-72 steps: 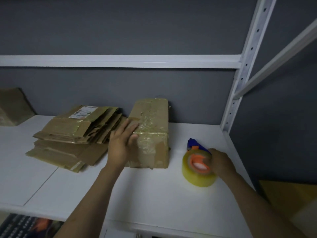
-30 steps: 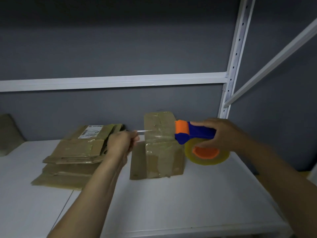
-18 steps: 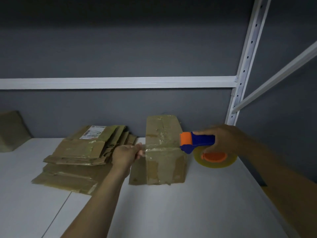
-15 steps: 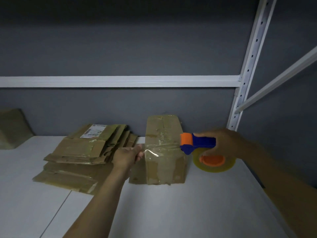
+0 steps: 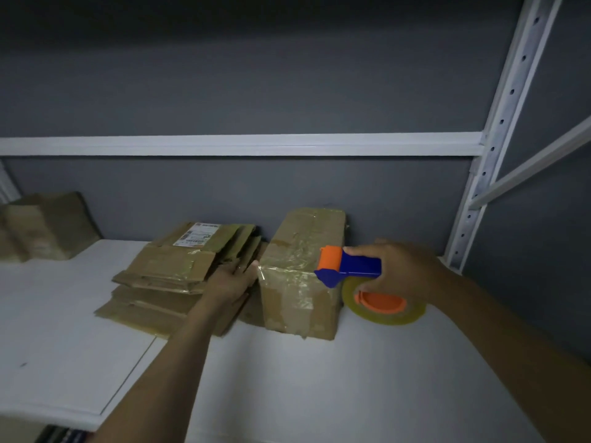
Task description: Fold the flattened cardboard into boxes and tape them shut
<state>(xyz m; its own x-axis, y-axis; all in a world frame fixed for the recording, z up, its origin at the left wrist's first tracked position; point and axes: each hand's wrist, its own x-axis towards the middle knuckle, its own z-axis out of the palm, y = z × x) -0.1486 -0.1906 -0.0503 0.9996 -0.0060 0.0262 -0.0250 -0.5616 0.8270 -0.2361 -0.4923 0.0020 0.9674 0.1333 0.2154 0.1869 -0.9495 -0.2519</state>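
A folded brown cardboard box point(image 5: 307, 247), streaked with clear tape, stands on the white shelf against the grey wall. My right hand point(image 5: 401, 266) grips the blue and orange tape dispenser point(image 5: 351, 266) at the box's right top edge, its yellowish tape roll point(image 5: 383, 306) hanging beside the box. A strip of clear tape point(image 5: 287, 271) runs from the dispenser across the box top to the left edge. My left hand point(image 5: 232, 279) presses the tape's end against the box's left side with flat fingers.
A stack of flattened cardboard point(image 5: 182, 273) lies just left of the box, partly under my left hand. More cardboard point(image 5: 41, 225) leans at the far left. A white upright post point(image 5: 499, 129) and a crossbar point(image 5: 240, 143) frame the white shelf point(image 5: 319, 378).
My right hand picked the dispenser up from the shelf. Both hands drew a strip of tape out and lowered it onto the box; my left hand went from pinching the tape end to pressing it down.
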